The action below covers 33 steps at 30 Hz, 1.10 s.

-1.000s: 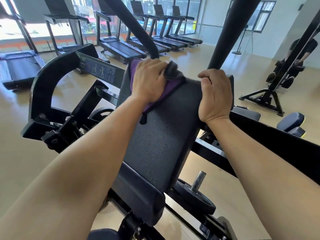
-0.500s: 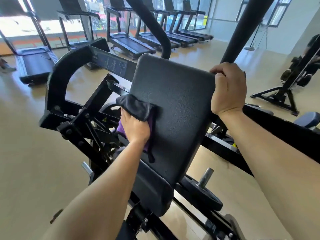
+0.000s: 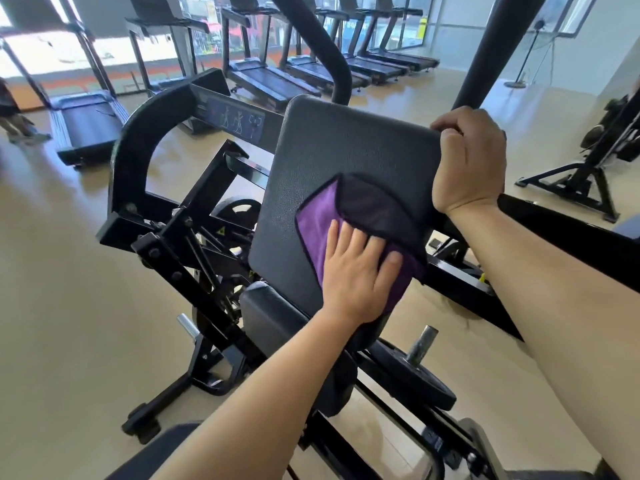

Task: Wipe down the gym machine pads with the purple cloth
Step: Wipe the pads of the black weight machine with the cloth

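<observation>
Curled round the top right corner of the black back pad (image 3: 329, 150), the right hand (image 3: 467, 161) grips it firmly, while the left hand (image 3: 353, 278), just below that grip, lies flat with fingers straight and spread, pressing the purple cloth (image 3: 315, 223) onto the pad's lower right face. Part of the cloth is folded over, showing a dark side, and reaches nearly to the right wrist. Under the left hand sits a smaller seat pad (image 3: 270, 317); treadmills (image 3: 263, 81) stand beyond.

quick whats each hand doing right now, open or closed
Left hand: open, fingers flat, pressing the purple cloth onto the back pad.
Right hand: closed, gripping the back pad's top corner.
</observation>
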Available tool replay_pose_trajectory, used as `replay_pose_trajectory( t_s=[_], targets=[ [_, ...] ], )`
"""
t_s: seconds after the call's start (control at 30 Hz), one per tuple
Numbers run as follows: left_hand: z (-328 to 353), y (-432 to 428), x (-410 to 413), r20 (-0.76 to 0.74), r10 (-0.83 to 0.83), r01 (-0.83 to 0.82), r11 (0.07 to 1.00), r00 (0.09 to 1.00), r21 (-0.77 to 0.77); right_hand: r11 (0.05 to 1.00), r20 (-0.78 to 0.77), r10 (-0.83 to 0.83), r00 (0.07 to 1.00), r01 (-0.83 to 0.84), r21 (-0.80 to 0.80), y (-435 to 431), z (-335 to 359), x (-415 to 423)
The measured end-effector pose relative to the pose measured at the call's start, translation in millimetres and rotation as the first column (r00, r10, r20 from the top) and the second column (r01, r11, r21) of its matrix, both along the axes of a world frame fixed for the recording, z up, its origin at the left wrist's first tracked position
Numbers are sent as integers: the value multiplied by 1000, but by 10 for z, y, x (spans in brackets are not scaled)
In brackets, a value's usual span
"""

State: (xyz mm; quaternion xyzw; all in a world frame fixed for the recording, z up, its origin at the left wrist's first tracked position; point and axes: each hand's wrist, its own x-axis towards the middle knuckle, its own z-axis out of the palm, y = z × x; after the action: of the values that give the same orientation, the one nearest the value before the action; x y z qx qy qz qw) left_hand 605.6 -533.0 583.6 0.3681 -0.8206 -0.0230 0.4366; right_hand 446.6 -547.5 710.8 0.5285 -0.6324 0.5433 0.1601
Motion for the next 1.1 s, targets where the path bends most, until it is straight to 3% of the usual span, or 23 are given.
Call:
replay_pose_trajectory(
  t_s=[0.2, 0.33, 0.43, 0.5, 0.67, 0.77, 0.93, 1.03, 1.1],
  targets=[
    [-326, -488, 424, -50, 234, -216, 946, 971, 243, 1000, 56, -20, 998, 19, 20, -15, -9, 10],
    [-149, -824, 653, -245, 438, -192, 740, 865, 645, 1000, 95, -15, 995, 14, 19, 3, -6, 18],
    [181, -1177, 574, -246, 556, -205, 626, 794, 752, 1000, 90, -21, 996, 20, 15, -5, -12, 21],
    [471, -1381, 476, -241, 585, -212, 599, 774, 772, 1000, 82, -20, 996, 20, 6, -12, -30, 9],
    [1252, -1624, 155, -314, 478, -184, 740, 820, 647, 1000, 93, 16, 996, -15, -12, -2, -21, -9],
    [1595, -1592, -39, -163, 328, -215, 850, 930, 481, 999, 79, 35, 996, -33, -20, 3, -33, -27],
    [1561, -1266, -189, -17, 172, -162, 953, 985, 255, 999, 53, 29, 998, -29, -16, 58, -18, -2],
    [1479, -830, -417, -54, 82, -75, 990, 995, 117, 995, 32, -68, 997, 66, 78, 176, 57, -3],
    [1404, -526, -561, -90, 53, -51, 998, 995, 30, 961, -66, -227, 972, 235, 145, 340, 78, -104]
  ],
)
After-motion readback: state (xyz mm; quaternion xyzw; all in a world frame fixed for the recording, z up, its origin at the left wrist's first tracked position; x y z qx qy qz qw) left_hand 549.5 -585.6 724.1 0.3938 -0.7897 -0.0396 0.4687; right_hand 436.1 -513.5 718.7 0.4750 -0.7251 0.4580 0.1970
